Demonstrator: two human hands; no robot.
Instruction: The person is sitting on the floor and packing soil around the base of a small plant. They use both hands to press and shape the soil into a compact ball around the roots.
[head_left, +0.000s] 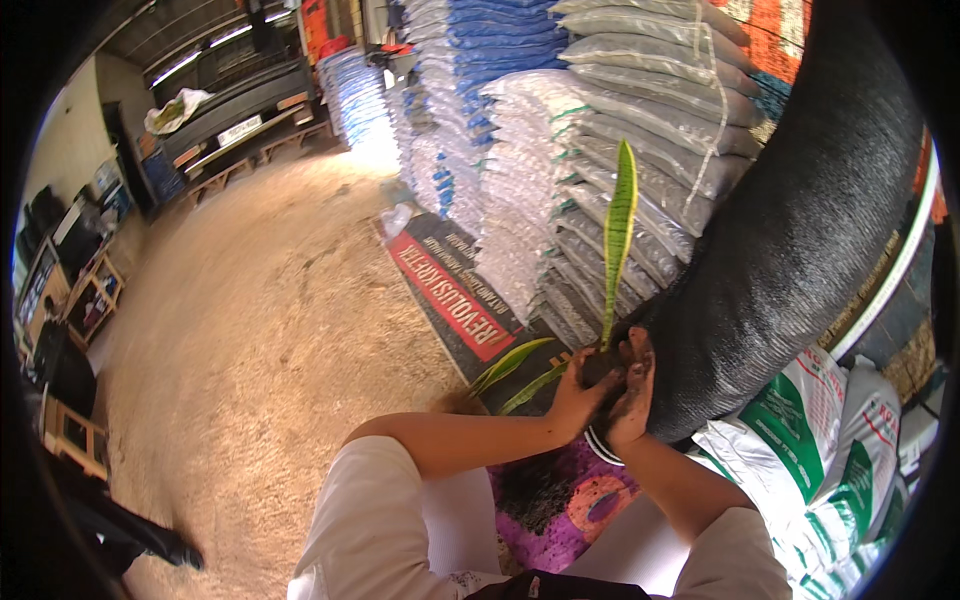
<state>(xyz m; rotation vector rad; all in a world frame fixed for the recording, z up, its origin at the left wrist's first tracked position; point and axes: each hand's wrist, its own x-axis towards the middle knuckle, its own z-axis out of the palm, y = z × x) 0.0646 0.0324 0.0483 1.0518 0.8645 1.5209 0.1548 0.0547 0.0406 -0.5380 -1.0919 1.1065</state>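
Both my hands are cupped around the dark soil root ball (600, 366) of a snake plant, whose single tall leaf (619, 240) with yellow edges stands upright. My left hand (585, 390) is on its left side, and my right hand (634, 382), smeared with soil, is on its right. Under my hands shows the white rim of a dark round container (602, 450), mostly hidden. More yellow-edged leaves (517, 364) lie low to the left of my hands. Dark loose soil (540, 487) lies on a purple patterned sheet (525, 536) between my legs.
Stacked filled sacks (637, 112) rise ahead, beside a large black mesh roll or sack (787, 262). White and green bags (795, 427) stand at right. A printed banner (450, 292) lies on the floor. A truck (240, 112) stands far back; a person's leg (150, 532) shows at lower left.
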